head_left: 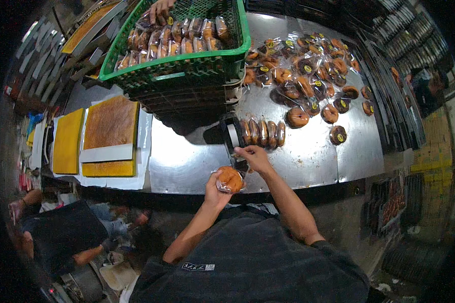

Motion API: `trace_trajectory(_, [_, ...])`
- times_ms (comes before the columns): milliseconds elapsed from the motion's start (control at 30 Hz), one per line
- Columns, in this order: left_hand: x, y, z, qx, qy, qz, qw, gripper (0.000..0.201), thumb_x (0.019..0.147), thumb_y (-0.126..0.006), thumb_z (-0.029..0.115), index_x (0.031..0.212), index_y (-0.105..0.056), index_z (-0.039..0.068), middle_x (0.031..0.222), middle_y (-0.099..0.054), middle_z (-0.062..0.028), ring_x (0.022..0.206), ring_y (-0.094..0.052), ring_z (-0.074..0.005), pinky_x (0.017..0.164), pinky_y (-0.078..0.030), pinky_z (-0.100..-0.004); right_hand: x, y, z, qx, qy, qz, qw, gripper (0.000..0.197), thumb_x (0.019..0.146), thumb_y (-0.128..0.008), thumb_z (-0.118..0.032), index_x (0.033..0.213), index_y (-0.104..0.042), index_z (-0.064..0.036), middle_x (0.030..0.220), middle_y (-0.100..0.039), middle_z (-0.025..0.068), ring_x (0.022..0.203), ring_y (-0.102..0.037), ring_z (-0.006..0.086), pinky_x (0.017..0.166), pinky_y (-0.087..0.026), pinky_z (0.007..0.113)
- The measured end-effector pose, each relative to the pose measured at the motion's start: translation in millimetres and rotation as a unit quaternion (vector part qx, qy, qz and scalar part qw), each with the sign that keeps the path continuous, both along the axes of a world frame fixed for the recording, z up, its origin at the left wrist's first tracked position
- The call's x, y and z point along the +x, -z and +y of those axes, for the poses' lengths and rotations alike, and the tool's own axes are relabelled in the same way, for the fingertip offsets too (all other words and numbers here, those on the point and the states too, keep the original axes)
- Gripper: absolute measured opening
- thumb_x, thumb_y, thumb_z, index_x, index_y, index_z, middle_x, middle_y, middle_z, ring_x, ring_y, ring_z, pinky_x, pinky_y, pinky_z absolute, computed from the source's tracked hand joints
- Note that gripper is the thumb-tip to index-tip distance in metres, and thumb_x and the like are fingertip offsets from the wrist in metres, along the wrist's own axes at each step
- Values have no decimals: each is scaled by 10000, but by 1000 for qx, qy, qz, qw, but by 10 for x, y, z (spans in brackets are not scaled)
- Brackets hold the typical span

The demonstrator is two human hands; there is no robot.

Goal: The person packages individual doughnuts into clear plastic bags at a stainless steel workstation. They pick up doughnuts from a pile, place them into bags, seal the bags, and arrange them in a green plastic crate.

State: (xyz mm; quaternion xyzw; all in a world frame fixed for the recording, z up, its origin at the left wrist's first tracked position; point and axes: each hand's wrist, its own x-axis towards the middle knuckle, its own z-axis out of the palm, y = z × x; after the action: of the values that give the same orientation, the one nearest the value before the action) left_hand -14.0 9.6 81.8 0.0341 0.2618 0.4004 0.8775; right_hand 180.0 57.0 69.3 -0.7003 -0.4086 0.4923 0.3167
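Observation:
My left hand [214, 196] holds a golden-brown donut [229, 180] in a clear plastic bag, just off the near edge of the metal table. To its upper right, my right hand [258, 159] is closed, thumb and fingertips together at the near end of a black device with a pale band [231, 135], which looks like a tape dispenser. Whatever the fingertips pinch is too small to make out. Right beside the device stands a short row of bagged donuts [263, 133] on edge.
A green crate [177, 76] packed with bagged donuts stands on stacked dark crates; another person's hand [162, 9] reaches into it. Loose bagged donuts [308, 76] cover the table's far right. Yellow and brown sheet cakes [108, 123] lie left. Another person [65, 227] is at lower left.

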Motion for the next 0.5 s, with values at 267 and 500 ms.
trace_trajectory(267, [49, 644, 148, -27, -43, 28, 998, 365, 957, -533, 333, 1175, -586, 44, 1154, -648, -130, 1095, -617, -308, 965, -496, -492, 64, 46, -458, 208, -122, -88, 966, 351, 851, -746, -343, 757, -705, -7, 691, -566, 113, 689, -565, 244, 651, -449, 378])
trace_trajectory(500, [-206, -227, 344, 93, 31, 112, 989, 503, 883, -675, 135, 1349, -495, 82, 1173, -618, -104, 1052, -627, -241, 931, -513, -393, 321, -496, -436, 101, -196, -163, 962, 318, 887, -711, -302, 763, -707, -9, 728, -654, 99, 681, -597, 194, 635, -469, 375])
